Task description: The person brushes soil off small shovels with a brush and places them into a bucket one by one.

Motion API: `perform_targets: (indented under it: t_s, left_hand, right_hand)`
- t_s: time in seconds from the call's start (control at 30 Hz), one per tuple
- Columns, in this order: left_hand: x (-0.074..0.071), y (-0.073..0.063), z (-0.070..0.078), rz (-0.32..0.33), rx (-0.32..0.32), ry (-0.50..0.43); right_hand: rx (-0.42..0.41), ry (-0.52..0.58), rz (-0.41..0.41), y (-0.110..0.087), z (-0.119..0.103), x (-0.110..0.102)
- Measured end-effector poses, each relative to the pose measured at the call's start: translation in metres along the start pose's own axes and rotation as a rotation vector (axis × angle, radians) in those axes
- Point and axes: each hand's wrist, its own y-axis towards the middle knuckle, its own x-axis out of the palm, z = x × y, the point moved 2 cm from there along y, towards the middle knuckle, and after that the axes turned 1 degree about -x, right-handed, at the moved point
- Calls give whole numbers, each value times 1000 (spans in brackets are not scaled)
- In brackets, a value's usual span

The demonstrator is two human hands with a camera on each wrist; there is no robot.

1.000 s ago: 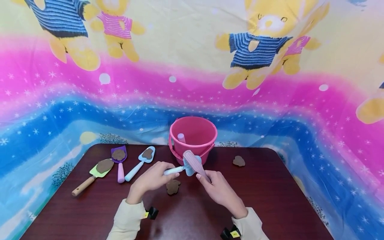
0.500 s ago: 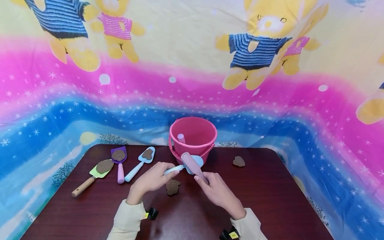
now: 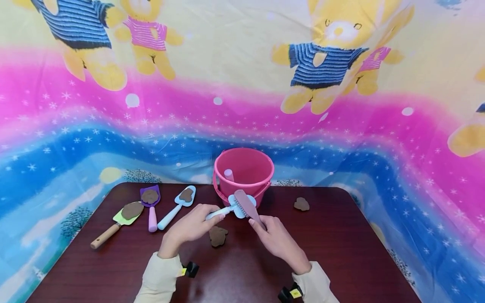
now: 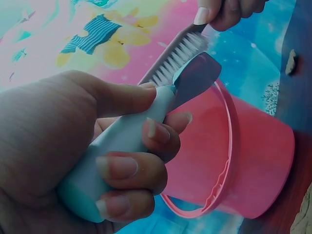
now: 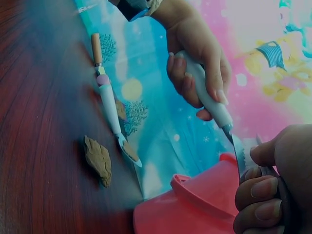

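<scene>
While the left hand holds a shovel, blade lettering blurs.

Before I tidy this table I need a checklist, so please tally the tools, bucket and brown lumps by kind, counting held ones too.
Shovels: 4
Brush: 1
Bucket: 1
Brown lumps: 5 (3 on shovels, 2 loose)
Pink handle inside the bucket, rest of it hidden: 1
Total: 12
</scene>
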Motion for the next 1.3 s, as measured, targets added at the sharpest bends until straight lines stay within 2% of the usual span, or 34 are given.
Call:
perform_targets:
  t_s: [0.43, 0.7, 1.3]
  left_hand:
    - [-7, -5, -4, -1, -38, -45]
    - [-13, -9, -4, 33, -75, -11]
    - [-25, -17, -6, 45, -61, -61]
  right_hand:
    - [40, 8, 26, 4, 15, -5]
    - [66, 17, 39, 4, 20, -11]
    - [104, -16, 38, 1, 18, -18]
